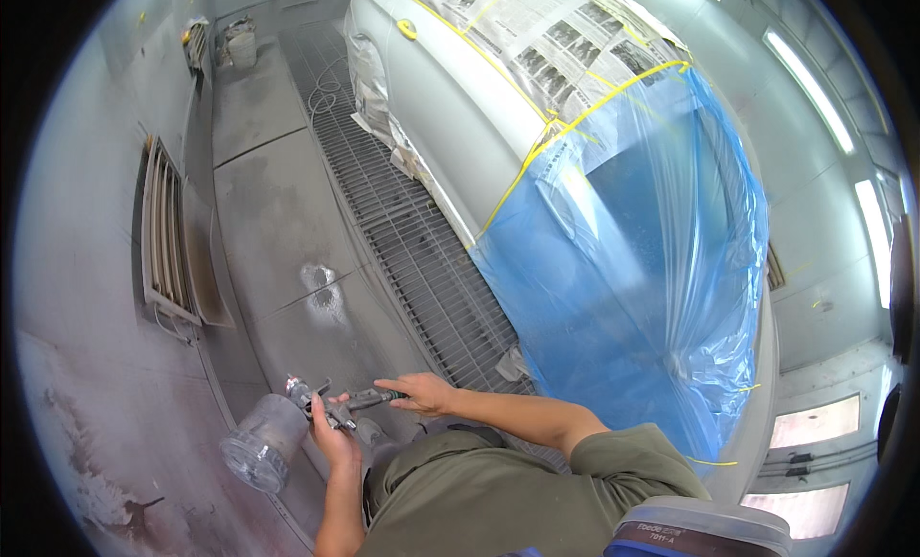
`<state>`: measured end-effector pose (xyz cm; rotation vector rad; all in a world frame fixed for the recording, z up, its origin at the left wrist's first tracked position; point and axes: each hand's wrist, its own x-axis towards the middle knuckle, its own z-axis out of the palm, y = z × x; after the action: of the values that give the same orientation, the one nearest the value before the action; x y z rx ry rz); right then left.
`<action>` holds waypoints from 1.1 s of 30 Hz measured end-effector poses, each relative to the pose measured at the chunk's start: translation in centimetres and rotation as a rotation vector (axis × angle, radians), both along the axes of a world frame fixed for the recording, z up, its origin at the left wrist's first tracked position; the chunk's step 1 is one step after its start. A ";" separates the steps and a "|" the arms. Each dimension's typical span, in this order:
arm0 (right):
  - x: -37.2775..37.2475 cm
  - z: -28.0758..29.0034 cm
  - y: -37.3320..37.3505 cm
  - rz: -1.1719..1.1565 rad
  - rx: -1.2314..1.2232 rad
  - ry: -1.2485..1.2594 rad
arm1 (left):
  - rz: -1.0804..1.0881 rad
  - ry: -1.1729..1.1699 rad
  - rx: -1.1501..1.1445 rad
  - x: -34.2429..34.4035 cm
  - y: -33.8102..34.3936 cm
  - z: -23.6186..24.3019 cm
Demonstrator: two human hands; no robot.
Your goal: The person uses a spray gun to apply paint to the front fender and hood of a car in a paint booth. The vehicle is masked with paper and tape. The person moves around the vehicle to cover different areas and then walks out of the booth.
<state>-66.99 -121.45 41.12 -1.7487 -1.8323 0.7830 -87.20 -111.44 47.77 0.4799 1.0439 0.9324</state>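
Left hand [335, 444] grips the spray gun [335, 409], cup [264, 447] beside its fingers [319, 415]; right hand [427, 394] pinches the handle [366, 400] end — likely adjusting — next needs steadiness.

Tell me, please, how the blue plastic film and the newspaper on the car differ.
The plastic film is blue and translucent; the newspaper is greyish-white with print. The plastic film hangs in shiny folds, while the newspaper lies flatter. Both cover parts of the car and meet yellow tape.

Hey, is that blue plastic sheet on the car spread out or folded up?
Spread out: the blue plastic sheet drapes widely over part of the car, with yellow tape along its upper edge.
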 end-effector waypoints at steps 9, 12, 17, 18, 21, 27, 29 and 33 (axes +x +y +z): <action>-4.4 1.9 2.1 -0.035 0.078 0.004 | 0.022 -0.142 -0.052 -5.5 3.7 -0.3; -4.4 2.6 2.3 -0.010 0.082 -0.071 | -0.015 -0.126 -0.075 -6.0 3.9 -0.9; -2.7 2.4 1.4 0.053 0.021 -0.097 | -0.074 -0.078 -0.079 -5.3 3.2 -1.9; -2.2 2.1 1.1 0.056 0.012 -0.083 | -0.157 -0.119 -0.072 -5.1 3.1 -2.0; -0.7 0.9 0.1 0.058 0.036 -0.018 | -0.078 -0.002 -0.057 -3.3 2.1 -2.3; 5.0 -3.4 -3.1 -0.024 0.019 0.128 | -0.069 0.157 -0.063 0.8 2.9 -0.6; 8.7 -4.6 -5.3 -0.077 -0.084 0.128 | -0.061 0.149 -0.052 1.6 4.3 0.5; 13.4 -7.0 -7.1 -0.211 -0.026 0.235 | -0.044 0.249 -0.032 3.2 6.0 0.4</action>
<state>-53.63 -128.52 34.10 -1.7482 -1.4648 0.8873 -83.96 -105.42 48.21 0.6007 1.2661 0.8297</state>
